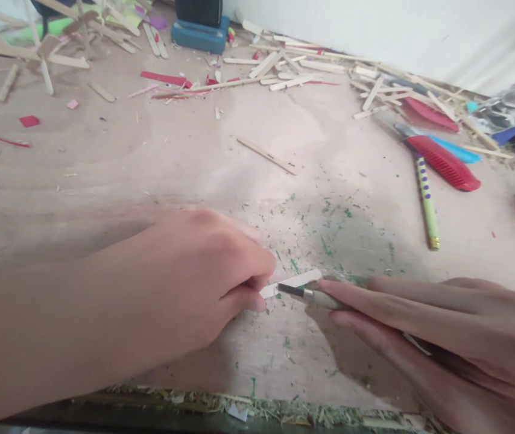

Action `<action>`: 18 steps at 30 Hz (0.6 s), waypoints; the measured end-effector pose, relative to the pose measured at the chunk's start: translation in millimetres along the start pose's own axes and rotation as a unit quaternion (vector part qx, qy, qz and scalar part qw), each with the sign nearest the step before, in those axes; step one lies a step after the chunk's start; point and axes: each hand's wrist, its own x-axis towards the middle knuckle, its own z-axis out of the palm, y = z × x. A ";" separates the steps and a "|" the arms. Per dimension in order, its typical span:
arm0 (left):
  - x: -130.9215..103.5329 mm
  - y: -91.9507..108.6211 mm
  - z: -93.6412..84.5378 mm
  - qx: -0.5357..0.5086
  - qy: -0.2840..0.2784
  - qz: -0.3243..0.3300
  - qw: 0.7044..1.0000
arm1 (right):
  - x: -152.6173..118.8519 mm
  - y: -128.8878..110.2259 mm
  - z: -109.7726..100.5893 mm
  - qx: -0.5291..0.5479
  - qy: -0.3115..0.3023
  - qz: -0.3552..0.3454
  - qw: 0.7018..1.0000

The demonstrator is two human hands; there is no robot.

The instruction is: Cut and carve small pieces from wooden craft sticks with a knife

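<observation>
My left hand is closed, pinching one end of a pale popsicle stick just above the tabletop. The stick's rounded end points to the right. My right hand is closed around the handle of a craft knife, held like a pen. Its dark blade lies against the stick close to my left fingertips. Whether the blade has cut into the wood I cannot tell. Small green shavings are scattered on the table around both hands.
A red utility knife and a spotted green pencil lie at the right. Loose sticks pile up along the wall. One thin stick lies ahead of my hands. A stick structure stands far left. Wood scraps line the front edge.
</observation>
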 end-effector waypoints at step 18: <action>1.7 6.2 -5.0 0.007 -0.027 -0.014 1.000 | -35.3 6.1 -0.8 -0.160 0.030 -0.074 0.984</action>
